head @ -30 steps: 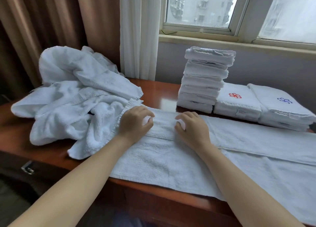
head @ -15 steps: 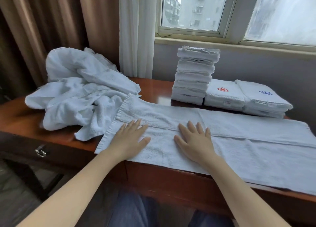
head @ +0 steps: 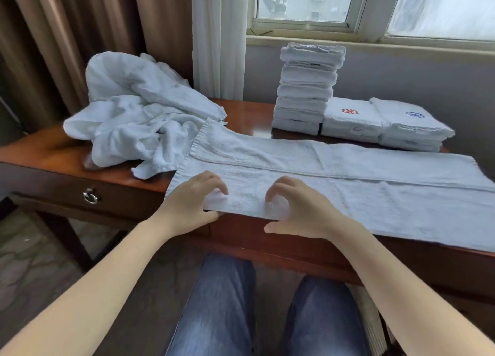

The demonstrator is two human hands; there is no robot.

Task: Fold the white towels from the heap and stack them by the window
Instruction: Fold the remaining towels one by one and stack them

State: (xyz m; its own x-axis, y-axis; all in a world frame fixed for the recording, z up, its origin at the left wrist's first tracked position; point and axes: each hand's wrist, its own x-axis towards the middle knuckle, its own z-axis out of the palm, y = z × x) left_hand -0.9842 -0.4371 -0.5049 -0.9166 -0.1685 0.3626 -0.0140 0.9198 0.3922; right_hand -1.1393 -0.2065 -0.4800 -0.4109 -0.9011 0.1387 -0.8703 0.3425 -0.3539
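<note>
A long white towel [head: 348,173] lies spread across the desk, its far long edge folded in toward the middle. My left hand [head: 192,203] pinches the towel's near edge, curled fingers on top and thumb at the edge. My right hand [head: 297,208] grips the same edge a little to the right, fingers curled on top and thumb below the edge. The heap of unfolded white towels [head: 139,114] sits at the desk's left. A tall stack of folded towels [head: 308,87] stands under the window.
Two low piles of folded towels, one with a red emblem [head: 351,120] and one with a blue emblem [head: 412,125], lie right of the tall stack. The wooden desk [head: 40,152] has a drawer pull [head: 90,196]. Curtains hang behind the heap. My knees are below the desk's edge.
Both hands slid back across the towel from its folded middle to the near edge. Flat fingers have curled onto that edge. The view has pulled back and tipped down.
</note>
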